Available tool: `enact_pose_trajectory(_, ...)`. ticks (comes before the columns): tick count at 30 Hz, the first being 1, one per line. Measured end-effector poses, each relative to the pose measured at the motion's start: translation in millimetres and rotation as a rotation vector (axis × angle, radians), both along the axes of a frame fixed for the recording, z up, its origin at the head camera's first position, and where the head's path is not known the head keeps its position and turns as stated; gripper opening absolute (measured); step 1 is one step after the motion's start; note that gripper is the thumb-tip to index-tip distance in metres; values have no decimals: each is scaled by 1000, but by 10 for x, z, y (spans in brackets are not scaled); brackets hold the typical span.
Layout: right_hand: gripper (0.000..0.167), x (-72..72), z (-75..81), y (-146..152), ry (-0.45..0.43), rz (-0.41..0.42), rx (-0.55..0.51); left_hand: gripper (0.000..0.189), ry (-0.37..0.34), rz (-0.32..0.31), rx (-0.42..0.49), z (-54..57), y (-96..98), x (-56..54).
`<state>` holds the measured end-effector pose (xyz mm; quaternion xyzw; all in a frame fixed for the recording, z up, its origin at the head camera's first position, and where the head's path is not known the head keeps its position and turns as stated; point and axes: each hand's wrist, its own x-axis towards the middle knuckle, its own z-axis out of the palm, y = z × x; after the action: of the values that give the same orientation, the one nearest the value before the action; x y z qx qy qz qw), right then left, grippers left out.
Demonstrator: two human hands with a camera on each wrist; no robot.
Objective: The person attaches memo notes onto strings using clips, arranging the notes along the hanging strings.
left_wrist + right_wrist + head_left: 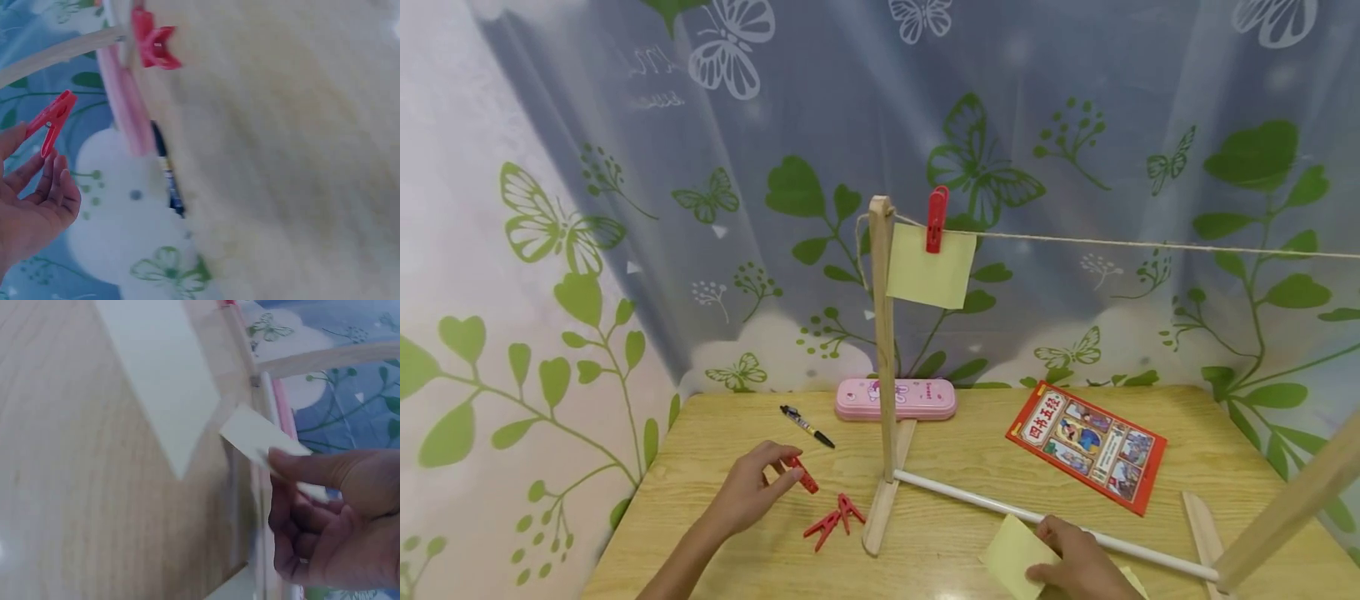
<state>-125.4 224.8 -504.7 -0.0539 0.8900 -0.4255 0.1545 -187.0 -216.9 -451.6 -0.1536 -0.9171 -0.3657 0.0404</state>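
In the head view my left hand (752,490) pinches a red clothespin (806,477) between thumb and fingers, above the table's left side. The left wrist view shows the same clothespin (55,119) held at its handle end. Two more red clothespins (824,527) lie on the table just right of that hand. At the lower right, my right hand (1078,560) grips a square of pale yellow paper (1013,552) by its edge, near the white rod. Another yellow sheet (928,273) hangs from the string (1112,242), clipped by a red clothespin (936,221).
The string runs from a wooden post (884,350) toward the right, above a white rod (970,497) joining the stand's feet. Behind lie a pink pencil case (925,402), a pen (807,427) and a red-covered book (1086,442). More pale paper (159,369) lies on the table.
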Motion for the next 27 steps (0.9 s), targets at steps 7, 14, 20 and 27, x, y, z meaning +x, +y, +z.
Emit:
enact_pose_trajectory(7,23,-19,181,51,103,67,-136,27,38,-4,54,377,159,-21)
enact_pose_trajectory(14,27,-85,390,-27,102,-52,-187,27,129,-75,66,734,398,-64)
enact_pose_trajectory(20,34,-128,484,-133,63,-135,-333,28,214,-175,77,1033,633,-74)
enact_pose_trajectory(27,42,-178,657,-280,140,-325,-276,32,279,-259,112,1414,923,-76)
